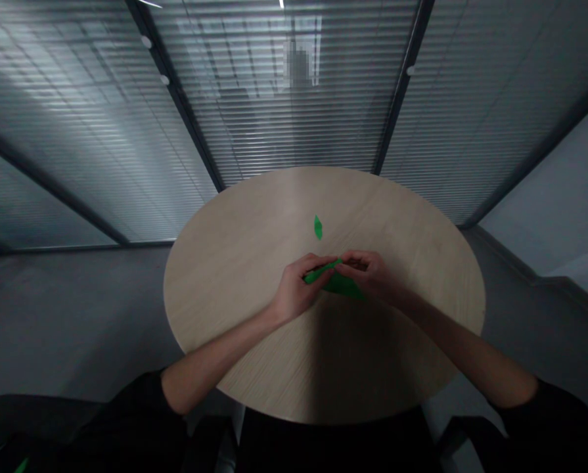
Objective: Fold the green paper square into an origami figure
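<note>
Two hands meet near frame centre over a round wooden table [225,289]: left hand [294,292] and right hand [367,272], fingers curled, pinch a folded piece of green paper [337,281] between them. One small green paper scrap [318,227] lies on the table just above, apart from both hands.

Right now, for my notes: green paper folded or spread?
Folded: the green paper shows a doubled strip between left hand and right hand.
</note>
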`<state>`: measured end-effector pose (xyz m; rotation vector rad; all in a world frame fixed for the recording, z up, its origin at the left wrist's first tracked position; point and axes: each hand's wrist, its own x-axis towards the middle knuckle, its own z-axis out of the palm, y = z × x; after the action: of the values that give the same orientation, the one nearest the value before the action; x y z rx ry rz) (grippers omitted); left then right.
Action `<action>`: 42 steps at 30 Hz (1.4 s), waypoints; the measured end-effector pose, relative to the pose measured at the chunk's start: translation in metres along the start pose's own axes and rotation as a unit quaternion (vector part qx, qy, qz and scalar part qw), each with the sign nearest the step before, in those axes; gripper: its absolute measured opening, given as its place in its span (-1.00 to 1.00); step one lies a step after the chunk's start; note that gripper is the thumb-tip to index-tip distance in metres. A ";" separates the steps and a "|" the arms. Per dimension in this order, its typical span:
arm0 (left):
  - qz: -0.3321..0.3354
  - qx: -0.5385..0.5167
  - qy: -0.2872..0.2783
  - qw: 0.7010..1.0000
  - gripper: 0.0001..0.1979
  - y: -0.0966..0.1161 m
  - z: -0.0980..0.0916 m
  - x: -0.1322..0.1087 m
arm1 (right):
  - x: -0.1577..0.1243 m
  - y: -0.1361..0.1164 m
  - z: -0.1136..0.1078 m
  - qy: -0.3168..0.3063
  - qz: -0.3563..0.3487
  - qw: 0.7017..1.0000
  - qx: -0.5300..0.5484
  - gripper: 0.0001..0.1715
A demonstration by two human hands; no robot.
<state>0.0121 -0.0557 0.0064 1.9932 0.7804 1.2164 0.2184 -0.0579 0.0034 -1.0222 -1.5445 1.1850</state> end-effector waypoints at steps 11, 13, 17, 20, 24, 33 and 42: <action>0.000 0.000 -0.001 1.000 -0.79 -0.001 0.000 -0.001 | -0.001 -0.005 0.001 0.003 0.009 1.000 -0.008 -0.68; 0.002 0.001 0.000 1.000 -0.79 -0.001 0.000 -0.001 | -0.001 -0.004 0.001 0.009 0.010 1.000 -0.012 -0.67; 0.001 -0.010 0.001 1.000 -0.79 0.000 0.000 0.000 | -0.001 -0.004 0.001 0.010 0.011 1.000 -0.021 -0.67; -0.001 -0.014 -0.001 1.000 -0.79 0.002 0.000 0.000 | -0.001 -0.004 0.001 0.012 0.011 1.000 -0.023 -0.67; -0.006 -0.012 -0.001 1.000 -0.78 0.003 0.000 0.000 | -0.001 -0.005 0.002 0.011 0.012 0.999 -0.032 -0.67; -0.013 0.002 -0.008 1.000 -0.78 0.003 -0.001 0.000 | 0.000 -0.006 -0.001 0.028 0.002 0.999 -0.040 -0.68; -0.012 -0.002 -0.020 1.000 -0.78 0.003 -0.001 0.000 | 0.000 -0.009 -0.003 0.030 -0.005 0.999 -0.038 -0.74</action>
<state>0.0115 -0.0569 0.0090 1.9947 0.7792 1.1601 0.2200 -0.0587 0.0124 -1.0884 -1.5566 1.0859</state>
